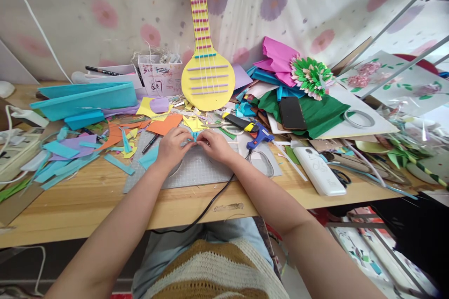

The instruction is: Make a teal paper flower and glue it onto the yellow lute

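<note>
My left hand (pixel 172 145) and my right hand (pixel 214 144) meet over a grey cutting mat (pixel 203 168) on the wooden desk. Both pinch a small folded piece of blue paper (pixel 194 136) between their fingertips. The fingers of both hands are curled together on it. A teal paper strip (pixel 149 158) lies on the mat just left of my left hand. Yellow paper scraps (pixel 194 123) sit right behind the hands.
A yellow paper guitar (pixel 206 74) leans on the wall behind. A blue glue gun (pixel 258 136) lies to the right, its black cord (pixel 210 205) running off the desk edge. A white remote (pixel 318 170), phone (pixel 292 113), tape ring (pixel 358 119), teal sheets (pixel 84 98) and scraps crowd both sides.
</note>
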Action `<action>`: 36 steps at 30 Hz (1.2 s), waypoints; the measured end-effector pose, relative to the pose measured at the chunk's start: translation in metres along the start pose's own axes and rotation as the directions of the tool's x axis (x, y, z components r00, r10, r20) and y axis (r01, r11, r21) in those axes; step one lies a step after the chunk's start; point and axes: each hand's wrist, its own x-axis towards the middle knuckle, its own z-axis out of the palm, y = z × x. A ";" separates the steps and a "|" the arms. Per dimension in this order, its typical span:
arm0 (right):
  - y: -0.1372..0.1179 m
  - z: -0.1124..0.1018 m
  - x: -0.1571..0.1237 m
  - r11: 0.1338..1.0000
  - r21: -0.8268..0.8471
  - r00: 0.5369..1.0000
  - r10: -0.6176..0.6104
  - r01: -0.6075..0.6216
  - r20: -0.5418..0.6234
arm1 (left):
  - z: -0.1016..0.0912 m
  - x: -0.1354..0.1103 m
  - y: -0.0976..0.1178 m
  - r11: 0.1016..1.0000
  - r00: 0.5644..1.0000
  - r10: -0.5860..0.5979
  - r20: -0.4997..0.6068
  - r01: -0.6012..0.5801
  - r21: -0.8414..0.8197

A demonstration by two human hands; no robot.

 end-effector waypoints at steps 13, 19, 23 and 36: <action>-0.002 -0.001 0.001 0.999 0.000 0.999 -0.036 0.036 -0.009 | 0.001 -0.001 -0.004 1.000 1.000 0.008 0.024 -0.007 -0.025; 0.001 0.000 0.002 0.999 0.009 0.999 -0.044 0.044 0.007 | 0.000 -0.001 -0.001 0.998 0.999 -0.044 0.028 0.046 -0.052; 0.000 -0.001 0.002 0.999 0.018 0.999 -0.047 0.047 0.016 | -0.001 -0.001 -0.001 0.996 0.999 -0.041 0.034 0.044 -0.078; 0.001 -0.001 0.001 0.995 -0.008 0.994 -0.104 0.104 -0.013 | -0.004 0.001 -0.003 0.992 0.994 -0.057 0.090 0.067 -0.110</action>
